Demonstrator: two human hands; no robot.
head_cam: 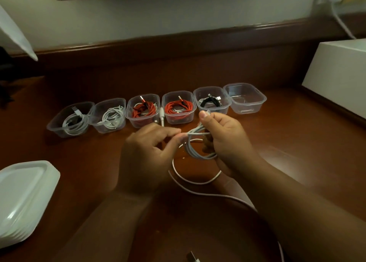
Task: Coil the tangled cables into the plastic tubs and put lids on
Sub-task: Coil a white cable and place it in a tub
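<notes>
Several clear plastic tubs stand in a row on the brown table. From the left they hold a grey cable (75,121), a white cable (112,116), a red cable (143,109), another red cable (179,105) and a black cable (210,101). The rightmost tub (245,99) holds nothing. My right hand (223,139) grips a small coil of grey cable (195,150) in front of the row. My left hand (146,154) pinches a strand of that coil at its left side. A loose white cable (195,180) lies on the table under my hands.
A stack of white lids (25,198) sits at the near left. A white box (340,73) stands at the right. A cable plug (193,257) shows at the bottom edge. A white cord (340,22) hangs from a wall socket at the far right.
</notes>
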